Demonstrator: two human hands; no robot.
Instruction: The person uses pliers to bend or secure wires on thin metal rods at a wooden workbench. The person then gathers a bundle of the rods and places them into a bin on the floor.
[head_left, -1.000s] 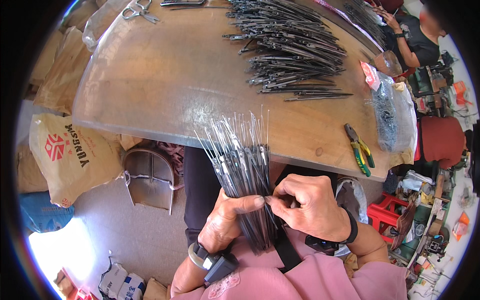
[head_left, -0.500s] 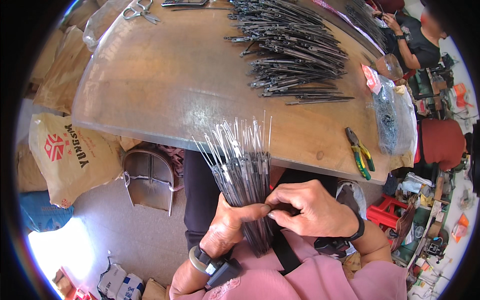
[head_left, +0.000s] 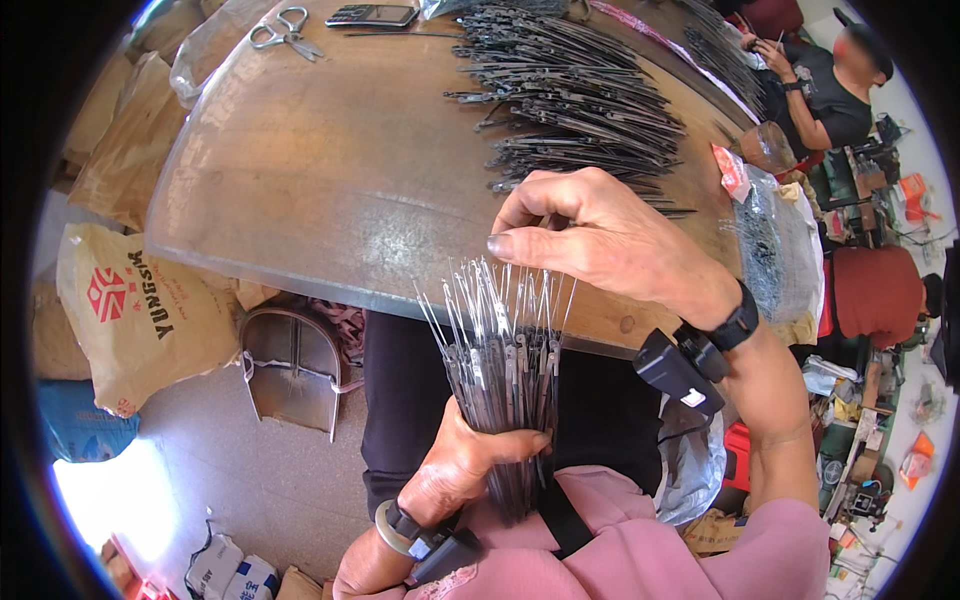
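Observation:
My left hand point(head_left: 475, 455) is wrapped round an upright bundle of thin dark metal rods point(head_left: 505, 390) held above my lap. Fine bright wire ends with tiny hooks or loops fan out from its top. Just above those tips hovers my right hand point(head_left: 590, 235), its thumb and fingers bent together in a pinch. Whatever may be between those fingertips is hidden or too thin to make out. On the table beyond lies a large pile of similar dark rods point(head_left: 570, 90), partly covered by my right hand.
Scissors point(head_left: 287, 36) and a phone point(head_left: 372, 16) lie on the wooden table point(head_left: 300, 170) at the far left. Clear plastic bags point(head_left: 770, 240) sit at its right edge. Beside my legs stand a dustpan point(head_left: 295, 370) and a full sack point(head_left: 150, 310). Another person point(head_left: 835, 90) works at the far right.
My right hand has risen from beside the bundle to above its wire tips, now covering the pliers' spot on the table. My left hand keeps its grip; the bundle has shifted slightly right.

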